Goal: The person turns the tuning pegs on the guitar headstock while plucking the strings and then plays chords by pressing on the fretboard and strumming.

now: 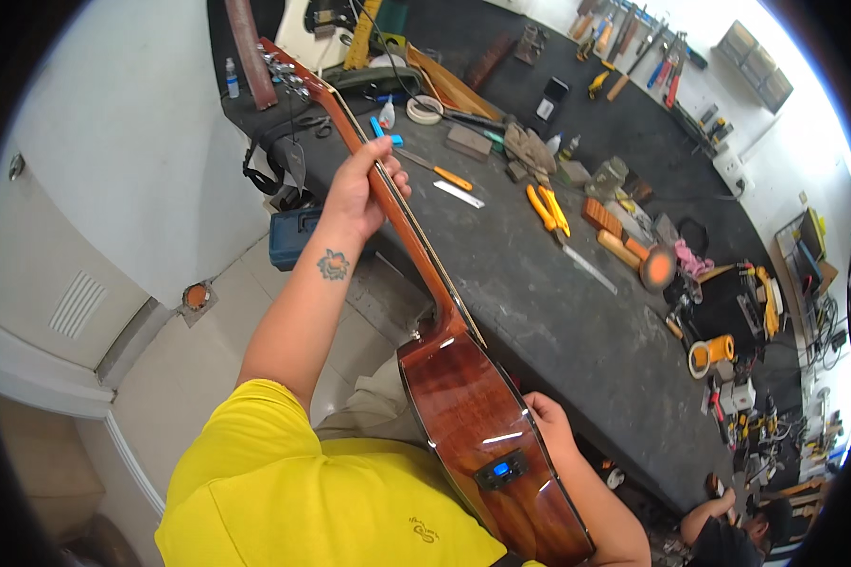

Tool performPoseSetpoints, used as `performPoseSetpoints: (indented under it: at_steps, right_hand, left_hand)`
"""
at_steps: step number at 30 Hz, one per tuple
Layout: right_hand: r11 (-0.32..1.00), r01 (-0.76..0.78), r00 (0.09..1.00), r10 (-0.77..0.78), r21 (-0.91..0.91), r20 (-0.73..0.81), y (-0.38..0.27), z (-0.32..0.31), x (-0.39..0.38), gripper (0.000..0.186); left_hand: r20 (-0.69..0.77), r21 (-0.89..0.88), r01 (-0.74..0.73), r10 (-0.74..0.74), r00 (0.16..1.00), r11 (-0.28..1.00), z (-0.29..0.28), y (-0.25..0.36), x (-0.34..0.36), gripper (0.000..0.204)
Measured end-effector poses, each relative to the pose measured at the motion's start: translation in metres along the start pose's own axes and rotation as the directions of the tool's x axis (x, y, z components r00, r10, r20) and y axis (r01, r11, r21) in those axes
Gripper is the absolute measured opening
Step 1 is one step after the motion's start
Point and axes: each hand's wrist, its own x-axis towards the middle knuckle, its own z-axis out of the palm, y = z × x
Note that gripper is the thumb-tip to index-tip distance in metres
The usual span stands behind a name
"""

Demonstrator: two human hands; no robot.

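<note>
Head camera view: the left hand (373, 189) is closed around the neck (414, 241) of an acoustic guitar (463, 387), thumb across the near side and fingers curling beyond. The right hand (550, 422) bends in at the string side of the body; its fingertips are partly hidden, so whether it pinches anything I cannot tell. The guitar lies between the hands, against the person's front, its long axis running from near right to far left. The left hand is nearer the headstock (291, 77), the right nearer the body.

The wood is glossy reddish brown, with curved sides catching bright streaks; a dark panel with a small blue screen (504, 469) is set into the upper side. Metal tuners line the slim headstock.

To the right spreads a matte, scuffed dark bench (577, 321). On it, just past the neck, lie a slim orange-handled tool (453, 179) and a flat white strip (459, 195); farther right, yellow-handled pliers (548, 210). A ring of pale tape (425, 111) sits toward the far left.
</note>
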Motion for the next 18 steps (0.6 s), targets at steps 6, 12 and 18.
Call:
performPoseSetpoints:
  at_steps: [6,12,18]
  right_hand:
    - [0.987,0.096,0.994,-0.103,-0.131,-0.046,-0.008,0.002,-0.002,0.018]
    - [0.985,0.08,0.997,-0.082,-0.15,-0.008,-0.015,0.002,0.005,0.024]
    - [0.997,0.065,0.998,-0.066,-0.043,-0.024,-0.001,0.001,0.004,0.02]
  left_hand:
    - [0.112,-0.044,0.133,-0.127,0.985,0.99,0.002,-0.003,0.006,0.042]
    - [0.164,-0.156,0.074,-0.048,0.985,0.985,0.001,-0.006,0.011,0.048]
    - [0.152,-0.149,0.101,-0.078,0.985,0.984,0.004,-0.012,0.006,0.05]
